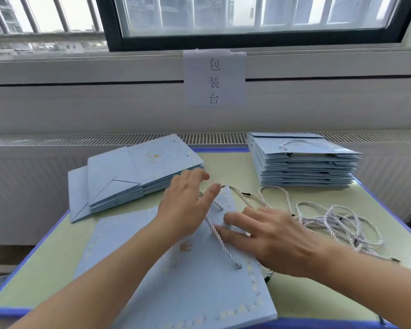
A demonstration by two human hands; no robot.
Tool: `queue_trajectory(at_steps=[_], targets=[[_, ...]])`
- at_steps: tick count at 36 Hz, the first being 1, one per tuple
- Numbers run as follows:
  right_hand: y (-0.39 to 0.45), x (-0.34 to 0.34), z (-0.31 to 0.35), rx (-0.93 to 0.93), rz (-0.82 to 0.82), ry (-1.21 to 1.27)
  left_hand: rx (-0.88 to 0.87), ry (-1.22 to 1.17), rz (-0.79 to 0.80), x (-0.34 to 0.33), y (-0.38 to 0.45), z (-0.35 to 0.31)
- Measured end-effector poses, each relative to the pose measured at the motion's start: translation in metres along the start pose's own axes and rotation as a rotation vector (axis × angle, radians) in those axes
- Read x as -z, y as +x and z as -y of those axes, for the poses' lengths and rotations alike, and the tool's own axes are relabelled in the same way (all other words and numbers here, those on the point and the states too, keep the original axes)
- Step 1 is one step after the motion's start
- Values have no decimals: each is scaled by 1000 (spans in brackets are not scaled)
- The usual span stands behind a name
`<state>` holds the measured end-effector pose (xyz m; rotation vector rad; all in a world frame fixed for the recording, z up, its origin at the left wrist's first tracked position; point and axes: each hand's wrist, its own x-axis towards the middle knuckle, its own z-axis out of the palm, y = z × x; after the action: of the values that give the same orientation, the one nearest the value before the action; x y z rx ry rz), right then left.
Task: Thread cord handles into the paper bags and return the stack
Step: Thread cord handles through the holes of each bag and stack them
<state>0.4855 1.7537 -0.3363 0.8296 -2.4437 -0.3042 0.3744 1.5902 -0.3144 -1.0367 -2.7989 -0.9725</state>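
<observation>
Two stacks of flat blue paper bags flanked your work: the unthreaded stack [133, 176] lay at ten o'clock on the table [45, 269], fanned and slightly askew, and the finished stack [304, 162] stood squarer at one o'clock, its top bag showing a cord handle.

Between them, directly in front of you, one bag [188, 281] lay flat with its opening edge pointing toward three o'clock. A twisted white cord [223, 243] ran along that edge, one end passing into a hole at the five o'clock corner and the other reaching a hole near twelve o'clock.

Your left hand [188, 205] hovered or rested over the far part of this bag, fingers straight and spread, thumb toward the cord; it gripped nothing. Whether the palm touched the paper could not be told. Your right hand [278, 241] came in from three o'clock, fingers extended and loose, the fingertips [228, 217] lying on the bag beside the cord, pressing rather than pinching.

Loose cords [330, 222] lay in a tangle at three o'clock on the table, near your right hand and just in front of the finished stack, their dark tips showing here and there.

Behind the table, at twelve o'clock, a paper sign [214, 78] with three printed characters hung on the wall below the window [254, 17].
</observation>
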Motion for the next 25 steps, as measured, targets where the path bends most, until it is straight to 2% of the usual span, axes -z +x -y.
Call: queue_trajectory(at_steps=[5, 9, 11, 14, 15, 17, 20, 25], targets=[[4, 1, 12, 8, 45, -42, 138, -47, 187, -19, 18, 7], [4, 2, 9, 21, 115, -15, 136, 18, 130, -27, 21, 14], [2, 0, -5, -89, 124, 63, 157, -23, 112, -29, 22, 20], [8, 1, -28, -411, 36, 173, 183, -88, 113, -32, 24, 25], [10, 3, -37, -525, 64, 165, 181, -90, 115, -32, 25, 25], [11, 6, -54, -683, 234, 179, 177, -89, 112, -34, 26, 25], [14, 3, -68, -790, 382, 208, 171, -143, 105, -35, 26, 27], [31, -19, -69, -839, 546, 186, 178, -216, 90, -33, 25, 27]])
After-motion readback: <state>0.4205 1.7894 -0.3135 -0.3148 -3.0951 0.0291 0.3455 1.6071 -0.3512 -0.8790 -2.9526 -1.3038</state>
